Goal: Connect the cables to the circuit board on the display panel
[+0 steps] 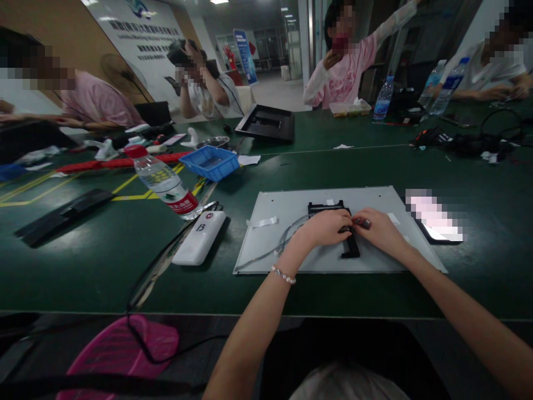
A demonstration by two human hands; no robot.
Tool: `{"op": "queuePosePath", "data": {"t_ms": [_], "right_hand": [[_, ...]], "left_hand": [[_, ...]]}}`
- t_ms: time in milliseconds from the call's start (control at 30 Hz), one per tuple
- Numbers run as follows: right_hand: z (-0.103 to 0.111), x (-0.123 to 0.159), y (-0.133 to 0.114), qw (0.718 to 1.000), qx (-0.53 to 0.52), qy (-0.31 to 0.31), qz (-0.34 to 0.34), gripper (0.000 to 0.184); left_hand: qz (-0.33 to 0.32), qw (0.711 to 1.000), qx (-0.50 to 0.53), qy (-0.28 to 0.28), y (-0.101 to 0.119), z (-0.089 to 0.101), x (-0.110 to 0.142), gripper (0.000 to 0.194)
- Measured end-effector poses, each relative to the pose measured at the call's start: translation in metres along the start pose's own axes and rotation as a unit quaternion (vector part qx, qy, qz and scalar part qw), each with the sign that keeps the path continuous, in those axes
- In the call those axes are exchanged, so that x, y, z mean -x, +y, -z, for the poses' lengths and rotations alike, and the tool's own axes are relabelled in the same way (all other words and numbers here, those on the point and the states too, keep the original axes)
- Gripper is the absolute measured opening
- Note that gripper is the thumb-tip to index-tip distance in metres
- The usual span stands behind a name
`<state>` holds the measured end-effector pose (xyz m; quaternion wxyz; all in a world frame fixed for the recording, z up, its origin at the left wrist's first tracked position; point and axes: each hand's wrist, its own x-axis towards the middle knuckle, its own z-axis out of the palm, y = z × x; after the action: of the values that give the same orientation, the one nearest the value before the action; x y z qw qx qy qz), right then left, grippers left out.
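Note:
A flat light-grey panel lies on the green table, with a black plastic bracket on its middle. My left hand is bent over the bracket, its fingers closed on the bracket's upper part. Beside it, my right hand is closed in a pinch, fingertips almost meeting those of the left. A small dark piece shows at the right fingertips, too small to name. Thin grey cables run from under my left hand to the panel's lower left corner. Pieces of pale tape stick to the panel.
A lit phone lies right of the panel. To the left are a white power bank, a tilted water bottle, a blue basket and a black monitor stand part. Several people sit around the table.

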<state>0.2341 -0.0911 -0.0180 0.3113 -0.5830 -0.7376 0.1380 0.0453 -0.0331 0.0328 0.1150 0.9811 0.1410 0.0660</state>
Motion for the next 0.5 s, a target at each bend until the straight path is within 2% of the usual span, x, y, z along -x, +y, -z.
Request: {"op": "queuePosePath", "data": {"t_ms": [167,300,400,500], "right_hand": [[-0.001,0.000,0.003,1.000,-0.002,0.002,0.005,0.012],[0.000,0.000,0.003,1.000,-0.015,-0.001,0.000,0.012],[0.002,0.001,0.000,1.000,-0.025,0.005,-0.002,0.012],[0.007,0.002,-0.005,0.999,-0.020,0.030,-0.008,0.017]], "left_hand": [[0.008,1.000,-0.014,0.006,0.002,0.003,-0.001,0.025],[0.047,0.998,-0.036,0.027,0.001,0.019,0.006,0.027],[0.110,0.990,-0.068,0.052,-0.008,0.031,0.028,0.031],[0.221,0.964,-0.120,0.087,-0.024,0.033,0.063,0.038]]}}
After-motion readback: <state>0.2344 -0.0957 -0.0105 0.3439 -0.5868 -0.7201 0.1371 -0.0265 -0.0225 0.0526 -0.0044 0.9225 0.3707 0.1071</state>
